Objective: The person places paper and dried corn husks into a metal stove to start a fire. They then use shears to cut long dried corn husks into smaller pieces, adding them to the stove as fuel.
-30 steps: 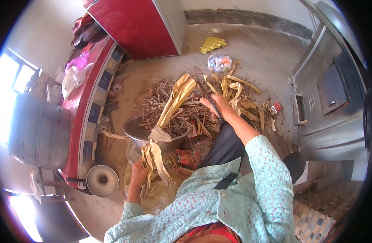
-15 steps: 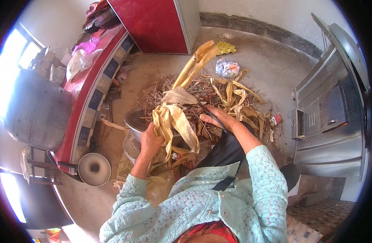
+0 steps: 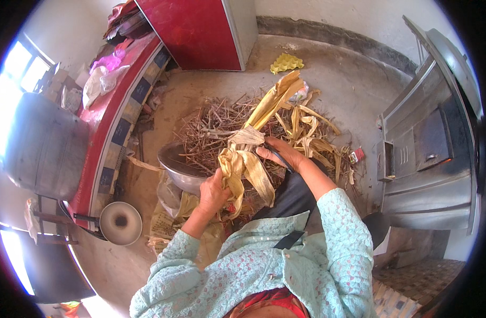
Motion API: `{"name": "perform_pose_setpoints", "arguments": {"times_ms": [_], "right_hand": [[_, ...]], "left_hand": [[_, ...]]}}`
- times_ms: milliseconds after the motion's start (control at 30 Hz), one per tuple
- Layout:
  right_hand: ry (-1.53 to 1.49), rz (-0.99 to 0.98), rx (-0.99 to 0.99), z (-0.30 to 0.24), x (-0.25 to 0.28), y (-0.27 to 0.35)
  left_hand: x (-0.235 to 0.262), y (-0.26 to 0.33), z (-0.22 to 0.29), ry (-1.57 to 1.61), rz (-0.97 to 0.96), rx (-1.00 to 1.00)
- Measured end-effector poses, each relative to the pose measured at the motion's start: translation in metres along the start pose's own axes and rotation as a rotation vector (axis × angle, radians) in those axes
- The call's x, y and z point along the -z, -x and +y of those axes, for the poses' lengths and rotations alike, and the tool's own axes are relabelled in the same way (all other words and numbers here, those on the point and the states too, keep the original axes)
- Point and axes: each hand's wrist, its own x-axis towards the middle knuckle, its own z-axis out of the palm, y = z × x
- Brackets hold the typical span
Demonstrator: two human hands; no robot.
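My left hand (image 3: pixel 213 192) is closed round the lower end of a bunch of dry corn husks (image 3: pixel 257 168). Long yellow leaves of the bunch reach up and away to the right, while others hang down beside my fingers. To the right of the bunch, my right hand (image 3: pixel 285 152) grips a thin dark strip-like tool (image 3: pixel 277 153). The tool runs between thumb and fingers, and its upper end meets the husks; its exact kind is unclear. Beneath both hands lies a heap of dry twigs (image 3: pixel 211 127), with a metal basin (image 3: pixel 182 179) at its left side.
More loose husks (image 3: pixel 309 130) lie right of the twigs. A metal stove (image 3: pixel 428 153) stands at right, a red-topped counter (image 3: pixel 97 124) at left. On the floor are a long-handled pan (image 3: pixel 121 222), a yellow egg tray (image 3: pixel 286 63) and a small red box (image 3: pixel 357 155).
The husk bunch and my left hand have shifted right, closer to my right hand. The long leaves have swung right, now partly covering the plastic bag behind. More of the basin and twigs shows.
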Motion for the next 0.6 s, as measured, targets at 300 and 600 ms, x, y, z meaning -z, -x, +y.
{"name": "perform_pose_setpoints", "arguments": {"times_ms": [300,600], "right_hand": [[-0.042,0.145,-0.124,0.004,-0.004,0.002],[0.399,0.341,-0.039,0.037,-0.011,-0.002]], "left_hand": [[0.002,-0.007,0.015,0.038,0.088,-0.167],[0.015,-0.017,0.018,0.248,-0.086,0.063]]}}
